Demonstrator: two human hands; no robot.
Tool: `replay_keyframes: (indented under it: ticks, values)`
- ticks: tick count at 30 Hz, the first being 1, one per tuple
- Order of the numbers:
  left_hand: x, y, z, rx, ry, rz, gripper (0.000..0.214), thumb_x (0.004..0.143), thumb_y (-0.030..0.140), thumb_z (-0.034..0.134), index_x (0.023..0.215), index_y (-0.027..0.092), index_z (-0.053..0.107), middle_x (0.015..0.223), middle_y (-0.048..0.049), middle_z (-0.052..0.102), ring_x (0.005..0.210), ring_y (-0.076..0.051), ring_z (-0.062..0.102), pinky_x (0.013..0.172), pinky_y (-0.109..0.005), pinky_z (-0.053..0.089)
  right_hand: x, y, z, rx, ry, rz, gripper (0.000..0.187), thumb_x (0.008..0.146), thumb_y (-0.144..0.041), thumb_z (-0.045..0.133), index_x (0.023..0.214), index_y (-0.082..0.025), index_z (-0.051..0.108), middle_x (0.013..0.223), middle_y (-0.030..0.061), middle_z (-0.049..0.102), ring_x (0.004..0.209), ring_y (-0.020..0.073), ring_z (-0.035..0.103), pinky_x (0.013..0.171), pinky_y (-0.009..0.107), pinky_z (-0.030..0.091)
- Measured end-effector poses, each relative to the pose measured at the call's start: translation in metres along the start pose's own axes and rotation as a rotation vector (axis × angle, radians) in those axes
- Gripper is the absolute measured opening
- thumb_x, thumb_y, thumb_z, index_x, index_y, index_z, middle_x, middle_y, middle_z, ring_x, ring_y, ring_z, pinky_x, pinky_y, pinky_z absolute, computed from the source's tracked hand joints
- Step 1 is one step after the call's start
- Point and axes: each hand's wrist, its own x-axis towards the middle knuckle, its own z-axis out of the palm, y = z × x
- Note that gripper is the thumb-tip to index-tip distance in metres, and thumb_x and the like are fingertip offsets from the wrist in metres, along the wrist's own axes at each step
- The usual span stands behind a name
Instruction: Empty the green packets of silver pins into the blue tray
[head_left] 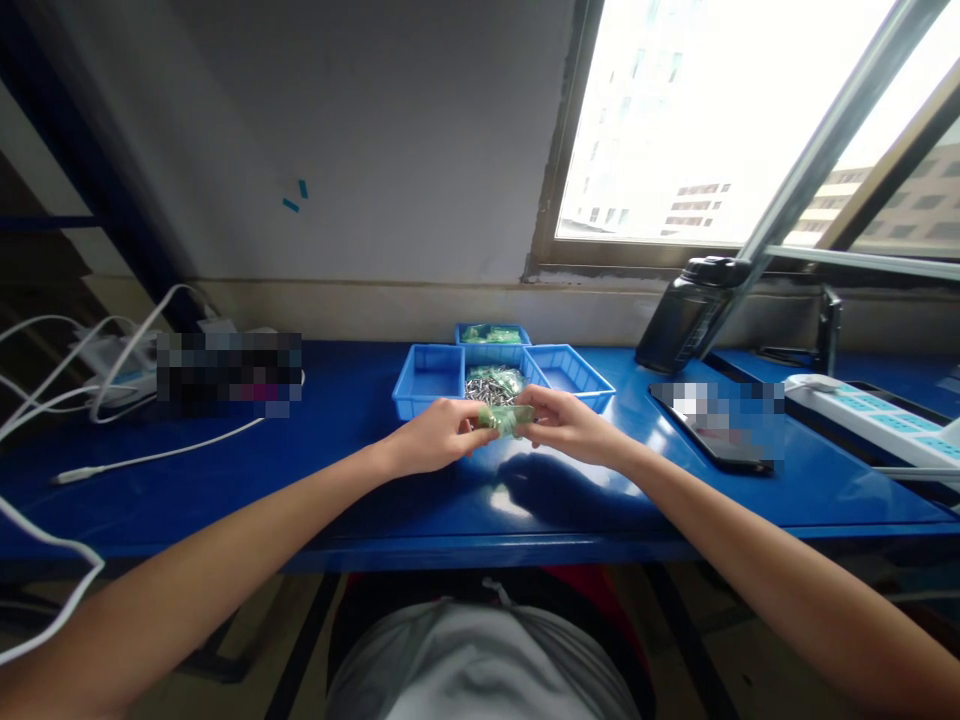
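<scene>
- Left hand (439,437) and right hand (568,425) pinch a green part (506,418) by its ends, fingers clamped.
- It hovers over the blue table (337,500), just near of the screw tray (496,352).
- Probably light, perhaps slippery.

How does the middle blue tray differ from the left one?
The middle tray holds a heap of silvery parts; the left tray shows only bare blue floor. The left hand and right hand, gripping a green piece, hide the middle tray's front; the left tray's mostly shows. Both are blue.
</scene>
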Motion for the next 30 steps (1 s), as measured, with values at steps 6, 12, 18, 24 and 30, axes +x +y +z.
replay_keyframes:
  ticks: [6, 12, 18, 24, 30]
  values:
    - [-0.0002, -0.0023, 0.0008, 0.094, -0.022, 0.060, 0.025, 0.083, 0.040, 0.051, 0.084, 0.017, 0.061, 0.061, 0.0027, 0.055, 0.054, -0.010, 0.050, 0.051, -0.020, 0.035, -0.0036, -0.0067, 0.0008, -0.139, -0.066, -0.051, 0.011, 0.075, -0.019, 0.054, 0.085, -0.015, 0.056, 0.078, 0.0011, 0.057, 0.069, 0.0114, 0.051, 0.058, 0.021, 0.041]
    - [-0.0016, 0.0007, 0.0009, 0.088, 0.007, 0.088, 0.023, 0.081, 0.037, 0.055, 0.097, 0.020, 0.056, 0.070, 0.0034, 0.057, 0.062, -0.011, 0.054, 0.058, -0.021, 0.041, -0.0052, -0.0067, -0.0016, -0.257, -0.069, -0.118, 0.015, 0.075, -0.015, 0.055, 0.091, -0.015, 0.057, 0.074, -0.0001, 0.056, 0.064, 0.0093, 0.050, 0.057, 0.019, 0.040]
    - [-0.0021, -0.0001, 0.0008, 0.125, 0.050, 0.147, 0.016, 0.080, 0.031, 0.056, 0.092, 0.019, 0.055, 0.081, 0.0018, 0.059, 0.067, -0.010, 0.055, 0.061, -0.020, 0.042, -0.0051, -0.0051, -0.0028, -0.313, -0.083, -0.147, 0.013, 0.075, -0.016, 0.056, 0.088, -0.014, 0.058, 0.076, 0.0005, 0.059, 0.061, 0.0081, 0.049, 0.057, 0.019, 0.039]
    - [-0.0017, -0.0025, 0.0014, 0.190, -0.014, 0.147, 0.019, 0.079, 0.032, 0.059, 0.092, 0.019, 0.054, 0.077, 0.0025, 0.059, 0.067, -0.010, 0.055, 0.060, -0.020, 0.041, -0.0055, -0.0028, -0.0018, -0.391, -0.141, -0.151, 0.015, 0.075, -0.016, 0.057, 0.090, -0.014, 0.060, 0.074, -0.0001, 0.060, 0.061, 0.0082, 0.049, 0.056, 0.019, 0.039]
    - [-0.0005, -0.0012, 0.0029, 0.214, -0.064, 0.126, 0.014, 0.080, 0.030, 0.058, 0.086, 0.018, 0.054, 0.075, 0.0028, 0.059, 0.063, -0.010, 0.055, 0.057, -0.019, 0.040, -0.0064, 0.0005, -0.0033, -0.433, -0.207, -0.143, 0.023, 0.080, -0.028, 0.056, 0.098, -0.014, 0.062, 0.080, 0.0023, 0.064, 0.062, 0.0095, 0.051, 0.056, 0.020, 0.039]
